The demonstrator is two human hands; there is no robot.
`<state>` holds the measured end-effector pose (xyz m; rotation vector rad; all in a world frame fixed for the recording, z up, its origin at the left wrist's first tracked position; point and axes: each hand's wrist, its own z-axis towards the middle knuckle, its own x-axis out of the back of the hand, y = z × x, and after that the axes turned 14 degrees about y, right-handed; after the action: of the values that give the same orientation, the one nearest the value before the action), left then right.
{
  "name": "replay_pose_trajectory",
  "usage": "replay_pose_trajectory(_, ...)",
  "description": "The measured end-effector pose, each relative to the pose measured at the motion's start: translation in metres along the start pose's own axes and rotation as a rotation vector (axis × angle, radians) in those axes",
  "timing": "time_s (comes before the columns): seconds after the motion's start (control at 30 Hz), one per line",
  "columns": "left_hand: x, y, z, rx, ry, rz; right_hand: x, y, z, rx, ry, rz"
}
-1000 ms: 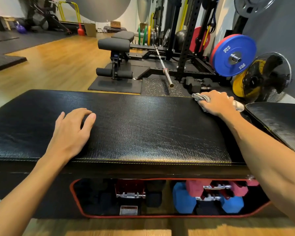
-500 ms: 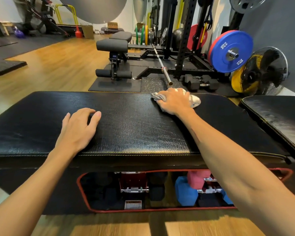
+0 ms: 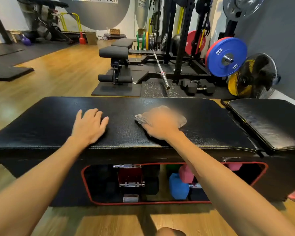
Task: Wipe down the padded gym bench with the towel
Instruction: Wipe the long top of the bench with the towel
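Padded gym bench (image 3: 203, 120): long black pad running left to right across the middle of the view, its far edge bordering a wooden floor (image 3: 58, 77), its near edge stitched with a pale seam and hanging over a red-rimmed storage opening (image 3: 90, 184); right end just beside a second black pad (image 3: 271, 123), a narrow gap between the two; left stretch of the pad bare and open, as is the strip between the hands and the far edge; surface glossy, finely creased, with dull streaks near the front seam and across the second pad. Towel (image 3: 181, 119): pale grey-brown, bunched, lying on the pad right of centre, mostly under the right hand, one crumpled corner showing at the left and a rounded fold at the right; outline blurred. Right hand (image 3: 160, 126): palm down on the towel, fingers curled over and grasping the cloth, forearm reaching in from the lower right; blurred. Left hand (image 3: 89, 125): palm flat on bare pad left of centre, fingers released and slightly spread, gripping nothing, near the towel but apart from it; forearm entering from the lower left. Storage opening contents: blue dumbbell (image 3: 178, 188), pink dumbbell (image 3: 186, 173), a red and chrome item I cannot identify. Beyond the far edge: barbell (image 3: 161, 70) slanting to a speckled mat, black hex dumbbells (image 3: 197, 86), blue weight plate (image 3: 226, 57) marked 20 KG, floor fan (image 3: 257, 75), squat rack (image 3: 182, 40), small adjustable bench (image 3: 116, 55).
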<state>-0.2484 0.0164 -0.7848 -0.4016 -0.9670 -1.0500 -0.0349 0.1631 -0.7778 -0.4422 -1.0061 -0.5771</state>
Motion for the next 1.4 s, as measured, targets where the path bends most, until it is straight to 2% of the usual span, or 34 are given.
replay_pose_trajectory(0.1,-0.009,0.07,0.0,-0.116,0.036,-0.092,-0.002,0.0,0.0,-0.012,0.026,-0.003)
replay_pose_trajectory(0.17,-0.024,0.116,0.001,-0.134,0.019,-0.174,-0.006,0.003,0.0,-0.004,0.062,-0.006)
replay_pose_trajectory(0.23,-0.033,0.133,0.008,-0.089,0.016,-0.212,-0.012,0.006,0.002,-0.009,0.082,-0.004)
replay_pose_trajectory(0.37,-0.046,0.127,0.011,-0.069,0.03,-0.195,-0.023,0.012,0.021,-0.049,0.103,-0.023)
replay_pose_trajectory(0.57,-0.048,0.129,0.012,0.007,0.045,-0.25,-0.043,0.028,0.078,-0.095,-0.01,-0.026)
replay_pose_trajectory(0.63,-0.051,0.128,0.01,-0.018,0.068,-0.252,-0.051,0.03,0.095,-0.102,-0.032,-0.046)
replay_pose_trajectory(0.77,-0.046,0.129,0.011,0.066,0.195,-0.476,-0.054,0.028,0.107,-0.108,-0.05,-0.036)
replay_pose_trajectory(0.93,-0.021,0.124,-0.003,0.092,0.324,-0.499,-0.038,0.012,0.08,-0.093,-0.072,-0.034)
replay_pose_trajectory(1.07,-0.007,0.085,-0.027,0.142,0.208,-0.218,-0.016,-0.013,0.024,-0.026,-0.008,-0.012)
replay_pose_trajectory(1.23,-0.005,0.057,-0.046,0.166,0.301,-0.325,0.008,-0.032,-0.049,0.147,0.095,0.045)
replay_pose_trajectory(1.4,-0.009,0.06,-0.043,0.091,0.304,-0.284,0.004,-0.023,-0.028,0.234,0.054,0.085)
